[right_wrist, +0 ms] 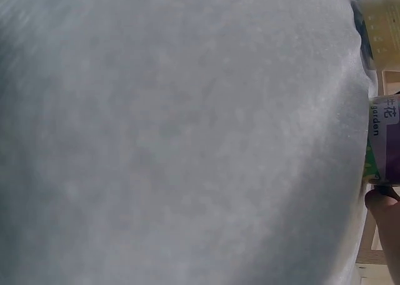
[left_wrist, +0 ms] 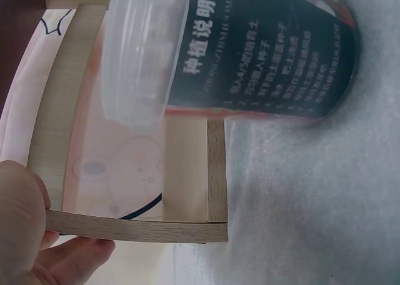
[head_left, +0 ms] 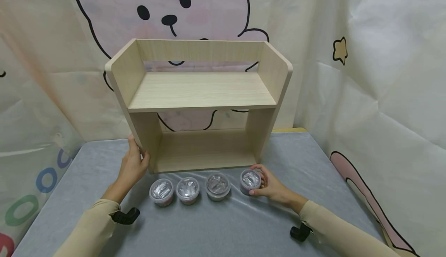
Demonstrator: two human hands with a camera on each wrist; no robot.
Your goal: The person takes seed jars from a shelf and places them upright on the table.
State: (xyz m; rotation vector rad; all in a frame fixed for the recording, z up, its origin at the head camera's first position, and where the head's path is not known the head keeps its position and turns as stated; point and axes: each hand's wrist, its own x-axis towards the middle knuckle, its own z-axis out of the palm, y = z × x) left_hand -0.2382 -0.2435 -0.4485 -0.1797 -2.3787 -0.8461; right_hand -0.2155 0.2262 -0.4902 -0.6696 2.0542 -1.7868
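A two-tier wooden shelf (head_left: 202, 90) stands upright at the back of the table. My left hand (head_left: 133, 160) grips its left side panel low down, thumb and fingers on either side of the board's edge in the left wrist view. At the shelf's front right corner, my right hand (head_left: 270, 185) holds a clear-lidded plastic cup (head_left: 250, 180) between thumb and fingers. That cup shows a purple and green printed label (right_wrist: 384, 135) in the right wrist view. A dark cup with white printed text (left_wrist: 262, 54) looms close in the left wrist view.
Three more lidded cups stand in a row before the shelf: a left one (head_left: 161, 192), a middle one (head_left: 188, 190) and a right one (head_left: 217, 186). Grey cloth (head_left: 209, 233) covers the table. Printed curtains (head_left: 383, 75) hang behind and at both sides.
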